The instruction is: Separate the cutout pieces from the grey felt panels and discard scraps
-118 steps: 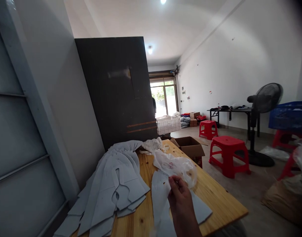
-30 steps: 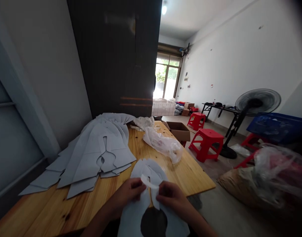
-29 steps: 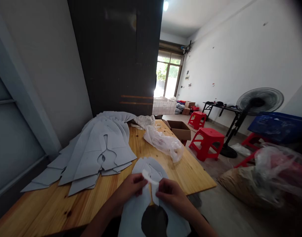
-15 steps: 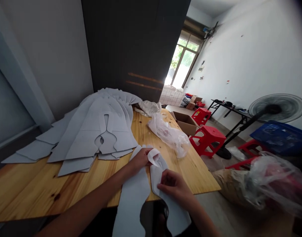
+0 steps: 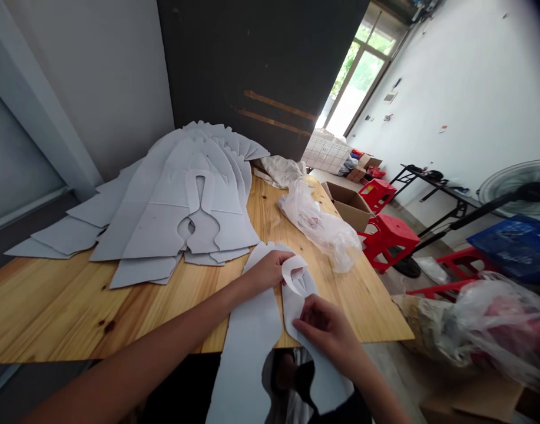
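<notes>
L hand (image 5: 267, 272) pinching curved white strip (image 5: 297, 272) | R hand (image 5: 325, 330) closed on grey felt cutout (image 5: 247, 341) | on pine tbl (image 5: 75, 312)

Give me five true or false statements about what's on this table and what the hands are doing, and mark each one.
1. The left hand rests on a grey cut-out piece lying on the wooden table. True.
2. The right hand grips a pair of scissors. False: no tool shows; it is on the grey cut-out piece.
3. The stack of grey pieces lies on the floor. False: it lies on the wooden table, left of the hands.
4. A clear plastic bag lies on the wooden table beyond the hands. True.
5. A red plastic stool stands beyond the table's right edge. True.
</notes>
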A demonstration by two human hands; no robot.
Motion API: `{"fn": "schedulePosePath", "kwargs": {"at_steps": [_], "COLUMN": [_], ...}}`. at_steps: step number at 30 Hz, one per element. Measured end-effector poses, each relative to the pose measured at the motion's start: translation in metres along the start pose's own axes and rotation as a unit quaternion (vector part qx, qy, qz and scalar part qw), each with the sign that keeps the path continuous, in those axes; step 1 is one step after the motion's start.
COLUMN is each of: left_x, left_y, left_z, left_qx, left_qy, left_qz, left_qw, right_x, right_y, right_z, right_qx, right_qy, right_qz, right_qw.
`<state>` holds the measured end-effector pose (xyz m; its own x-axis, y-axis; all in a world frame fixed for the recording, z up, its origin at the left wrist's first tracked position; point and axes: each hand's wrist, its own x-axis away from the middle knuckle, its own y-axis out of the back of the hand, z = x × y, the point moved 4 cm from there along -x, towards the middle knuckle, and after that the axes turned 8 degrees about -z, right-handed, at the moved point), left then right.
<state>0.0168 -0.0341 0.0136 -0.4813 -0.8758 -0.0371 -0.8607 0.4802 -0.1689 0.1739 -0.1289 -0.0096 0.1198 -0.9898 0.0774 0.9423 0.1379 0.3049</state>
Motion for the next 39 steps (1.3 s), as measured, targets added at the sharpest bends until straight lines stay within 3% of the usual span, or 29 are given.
{"fn": "schedulePosePath", "kwargs": {"at_steps": [21,28,39], "left_x": [-0.004,-0.004,-0.005], "left_y": [0.000,0.002,0.003], "left_z": [0.003,0.005,0.009], "left_qx": [0.020,0.017,0.012], "left_qy": [0.020,0.020,0.008], "left_qz": [-0.012,-0.016,-0.008], "left_qw": [1.000,1.000,1.000], "right_x": [0.006,0.003,0.002], "right_y": [-0.004,-0.001,-0.004], "right_z": [0.006,0.017,0.000], "right_qx": [0.102,0.123,0.028], "right_qy": [0.026,0.082,0.003], "right_qz": [0.005,-0.004,-0.030], "right_qw": [0.994,0.989,0.999]}}
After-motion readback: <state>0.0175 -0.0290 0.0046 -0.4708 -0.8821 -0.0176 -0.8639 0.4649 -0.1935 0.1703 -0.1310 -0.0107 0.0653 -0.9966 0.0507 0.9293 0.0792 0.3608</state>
